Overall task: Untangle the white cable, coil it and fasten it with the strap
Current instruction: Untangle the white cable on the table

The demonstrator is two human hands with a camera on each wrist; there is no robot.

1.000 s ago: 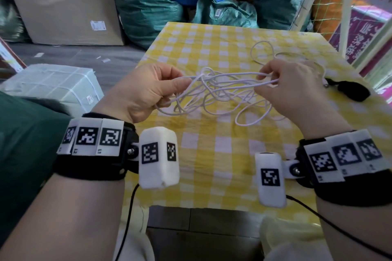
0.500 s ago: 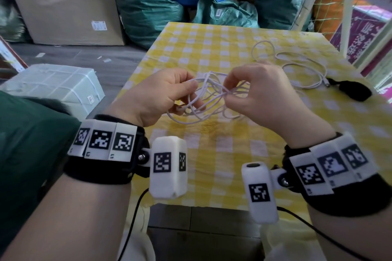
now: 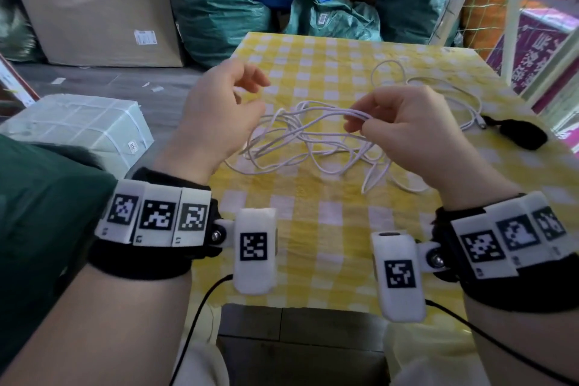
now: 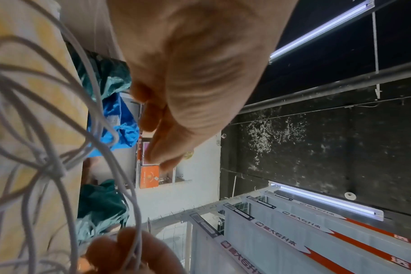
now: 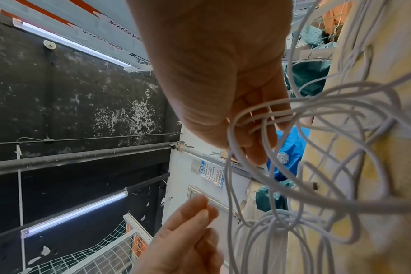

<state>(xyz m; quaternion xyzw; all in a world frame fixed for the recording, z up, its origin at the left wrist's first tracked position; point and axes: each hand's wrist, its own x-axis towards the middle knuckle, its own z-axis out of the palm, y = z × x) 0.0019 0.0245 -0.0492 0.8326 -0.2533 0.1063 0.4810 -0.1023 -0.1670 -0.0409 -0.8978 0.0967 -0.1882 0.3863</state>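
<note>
The white cable point(image 3: 300, 147) lies in a loose tangle on the yellow checked tablecloth point(image 3: 313, 229), with its top loops lifted. My right hand point(image 3: 357, 124) pinches a bundle of strands at the tangle's right side; in the right wrist view the cable point(image 5: 340, 166) loops out from under the thumb and fingers point(image 5: 258, 118). My left hand point(image 3: 260, 94) hovers at the tangle's left side, fingers loosely curled and holding nothing, as the left wrist view of the left hand point(image 4: 157, 148) confirms. The black strap point(image 3: 523, 135) lies at the table's right edge, beside one cable end point(image 3: 482, 126).
A further run of cable point(image 3: 438, 84) curves across the table's far right. Green and blue sacks point(image 3: 219, 9) and a cardboard box point(image 3: 94, 3) stand beyond the table. A wrapped white parcel point(image 3: 81, 128) sits on the floor at the left. A netted rack point(image 3: 501, 9) borders the right.
My left hand has let go of the cable and drawn back to the left. My right hand has moved right with its strands, and the tangle has spread out over the cloth.
</note>
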